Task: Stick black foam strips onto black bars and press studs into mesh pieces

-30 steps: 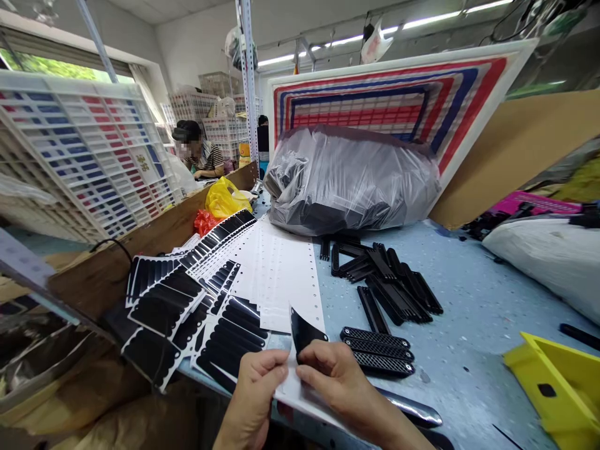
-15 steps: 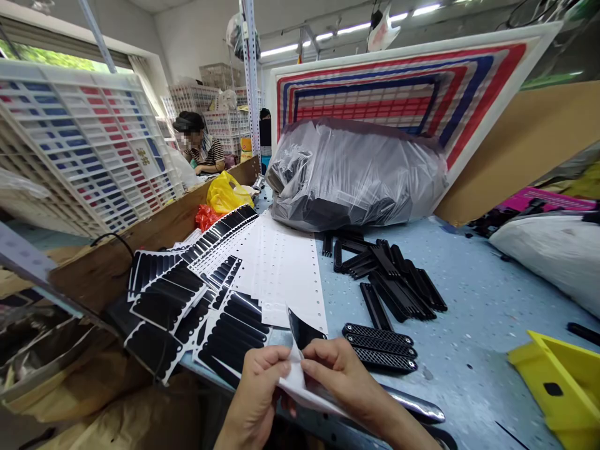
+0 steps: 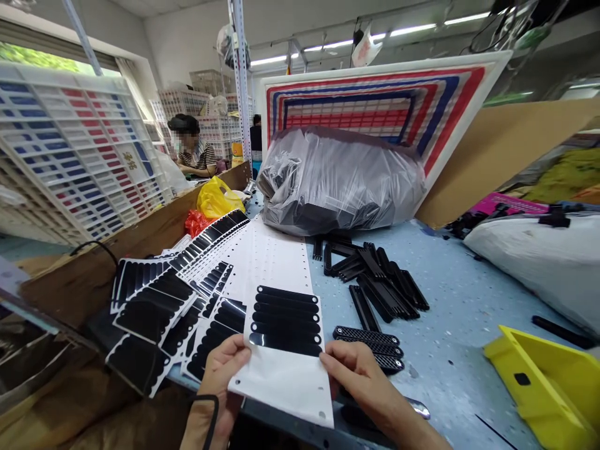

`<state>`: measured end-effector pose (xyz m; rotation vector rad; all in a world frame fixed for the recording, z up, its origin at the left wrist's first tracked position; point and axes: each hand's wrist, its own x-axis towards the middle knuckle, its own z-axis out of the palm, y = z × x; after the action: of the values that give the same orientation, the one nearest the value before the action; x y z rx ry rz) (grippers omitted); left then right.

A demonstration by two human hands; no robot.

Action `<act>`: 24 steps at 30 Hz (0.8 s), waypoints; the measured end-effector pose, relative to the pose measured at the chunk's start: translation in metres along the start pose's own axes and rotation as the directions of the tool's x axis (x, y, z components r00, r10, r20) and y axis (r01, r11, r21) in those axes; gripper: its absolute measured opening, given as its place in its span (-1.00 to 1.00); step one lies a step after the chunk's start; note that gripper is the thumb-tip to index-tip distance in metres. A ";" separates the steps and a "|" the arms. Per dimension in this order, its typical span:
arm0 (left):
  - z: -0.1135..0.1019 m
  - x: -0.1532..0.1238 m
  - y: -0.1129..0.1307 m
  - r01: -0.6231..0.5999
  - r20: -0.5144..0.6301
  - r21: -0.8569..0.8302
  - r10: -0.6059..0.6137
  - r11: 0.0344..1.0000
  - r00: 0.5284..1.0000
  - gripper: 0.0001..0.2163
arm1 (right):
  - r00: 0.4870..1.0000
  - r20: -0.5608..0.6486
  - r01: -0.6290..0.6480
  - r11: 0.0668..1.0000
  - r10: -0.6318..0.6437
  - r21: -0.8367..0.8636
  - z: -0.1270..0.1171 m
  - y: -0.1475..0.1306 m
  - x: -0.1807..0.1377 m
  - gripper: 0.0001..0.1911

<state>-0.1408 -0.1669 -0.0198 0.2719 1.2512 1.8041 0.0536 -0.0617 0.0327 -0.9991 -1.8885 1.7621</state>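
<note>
Between my two hands a white backing sheet of black stickers (image 3: 287, 389) is stretched out over the near table edge. Long black strips with rounded, holed ends fill its far half; its near half is bare white. My left hand (image 3: 224, 375) pinches the sheet's left edge, thumb on top. At the right edge, my right hand (image 3: 359, 378) pinches it likewise. Just beyond my right hand lie black handle pieces with a diamond-pattern surface (image 3: 370, 345). More sticker sheets (image 3: 143, 312) overlap in a loose pile left of my left hand.
Black slotted bars (image 3: 382, 281) lie heaped mid-table behind my right hand. A full, cloudy plastic bag (image 3: 342, 181) stands at the back before a striped crate. On the right are a yellow bin (image 3: 539, 381) and a white sack (image 3: 539, 262). A person (image 3: 192, 147) sits far left.
The sheet was bent and folded up between my fingers; now it is spread flat, its black strips facing up. My hands have moved apart, and the view has shifted slightly right.
</note>
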 end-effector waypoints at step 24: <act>0.037 -0.018 0.000 -0.376 0.308 0.603 0.230 0.703 0.923 -0.70 | 0.968 0.023 0.249 0.953 -0.249 -0.174 0.035 0.002 0.023 -0.72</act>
<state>-0.1079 -0.1570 0.0024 1.1037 1.7262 1.4690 0.0140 -0.0702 0.0207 -0.7757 -2.0962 1.4738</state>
